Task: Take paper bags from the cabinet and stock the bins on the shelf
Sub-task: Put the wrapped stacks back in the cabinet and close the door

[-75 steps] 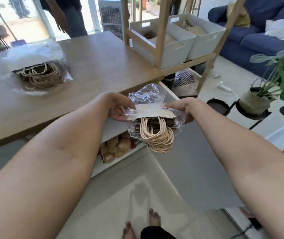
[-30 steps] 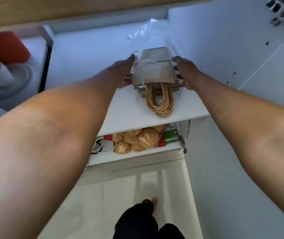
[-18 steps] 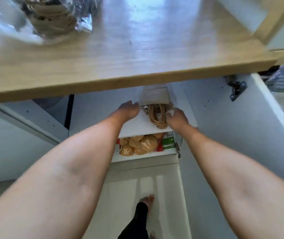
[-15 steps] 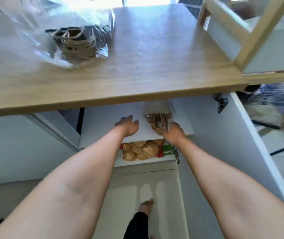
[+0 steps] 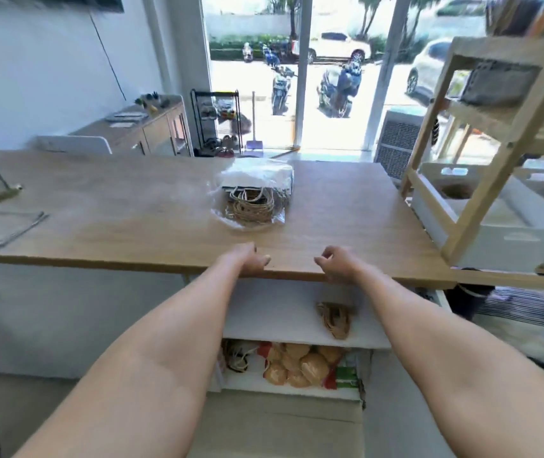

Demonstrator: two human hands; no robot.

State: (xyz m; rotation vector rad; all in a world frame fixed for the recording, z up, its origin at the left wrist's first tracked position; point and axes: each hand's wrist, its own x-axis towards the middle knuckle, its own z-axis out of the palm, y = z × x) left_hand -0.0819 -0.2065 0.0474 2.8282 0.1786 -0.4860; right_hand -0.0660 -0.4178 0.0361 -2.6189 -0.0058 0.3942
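Both my left hand and right hand now hang loosely curled, holding nothing, above the cabinet shelf; the bag bundle lies there, unstocked.

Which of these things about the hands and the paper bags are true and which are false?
1. Both hands hold a pack of bags. False: the left hand and right hand hold nothing, at the wooden table's front edge.
2. A plastic-wrapped pack of paper bags lies on the table. True.
3. A bundle of bags lies on the white cabinet shelf. True.
4. The white bins stand on the floor. False: they sit on the wooden shelf rack.
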